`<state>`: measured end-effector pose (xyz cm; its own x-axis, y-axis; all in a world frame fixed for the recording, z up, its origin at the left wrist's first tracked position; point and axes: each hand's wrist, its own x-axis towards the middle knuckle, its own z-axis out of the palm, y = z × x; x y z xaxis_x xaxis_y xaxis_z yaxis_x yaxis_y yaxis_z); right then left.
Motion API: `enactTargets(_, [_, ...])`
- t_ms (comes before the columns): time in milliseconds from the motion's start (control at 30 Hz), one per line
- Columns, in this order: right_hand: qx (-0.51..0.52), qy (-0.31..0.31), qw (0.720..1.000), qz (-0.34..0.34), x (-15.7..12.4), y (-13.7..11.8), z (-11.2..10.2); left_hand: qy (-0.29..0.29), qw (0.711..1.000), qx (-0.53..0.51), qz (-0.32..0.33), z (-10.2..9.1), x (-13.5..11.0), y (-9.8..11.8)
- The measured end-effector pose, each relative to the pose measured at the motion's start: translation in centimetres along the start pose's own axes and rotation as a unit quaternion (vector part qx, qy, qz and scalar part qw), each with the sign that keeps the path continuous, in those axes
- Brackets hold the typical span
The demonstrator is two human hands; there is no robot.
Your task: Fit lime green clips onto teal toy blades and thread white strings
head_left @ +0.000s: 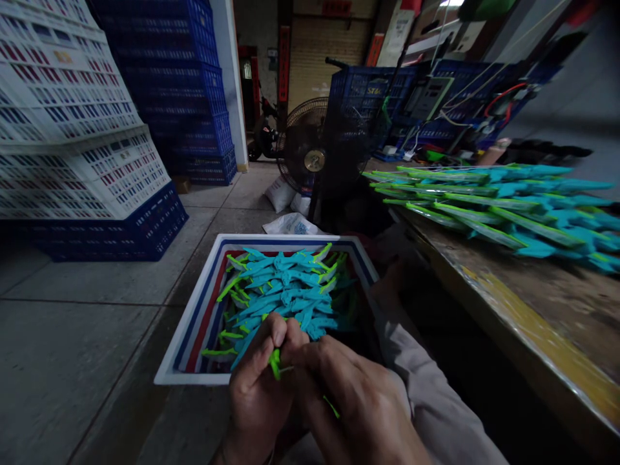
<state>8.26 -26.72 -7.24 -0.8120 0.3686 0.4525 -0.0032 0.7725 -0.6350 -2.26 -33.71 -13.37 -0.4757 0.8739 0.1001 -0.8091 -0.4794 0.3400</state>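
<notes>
we had two bare hands, the left hand (261, 381) with a rounded thumb tip and the right hand (346, 391) with broad, bony knuckles and creased skin over the finger joints. a thin line crossed our left wrist (230, 449), too dim for us to tell cord from crease. we wore loose trousers, whose one clear leg (433, 384) was a dull, plain grey with a faint mauve cast, its soft cloth rumpled into long folds. our lower leg beyond it was lost in shadow.

Single head-worn view, facing forward and down, close over both hands (346, 381)
</notes>
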Motion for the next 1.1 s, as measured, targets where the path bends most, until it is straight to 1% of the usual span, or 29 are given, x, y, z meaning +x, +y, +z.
enactTargets(200, [0.007,0.012,1.000,-0.006,-0.10,0.21,0.24,0.007,1.000,-0.003,0.002,-0.19,-0.02,-0.04])
enactTargets(467, [0.003,-0.003,1.000,0.001,-0.15,0.10,0.02,0.000,1.000,0.002,-0.001,-0.05,-0.08,0.19])
enactTargets(667, [0.001,0.013,1.000,-0.006,-0.14,0.13,0.26,-0.007,1.000,-0.001,0.001,-0.17,-0.19,0.08])
enactTargets(900, [0.008,-0.007,1.000,-0.003,-0.17,0.15,0.16,-0.011,1.000,-0.002,0.003,0.17,-0.26,0.10])
enactTargets(1100, [0.031,-0.004,0.999,-0.003,0.07,0.11,0.94,-0.001,1.000,0.000,0.003,0.24,-0.10,-0.18])
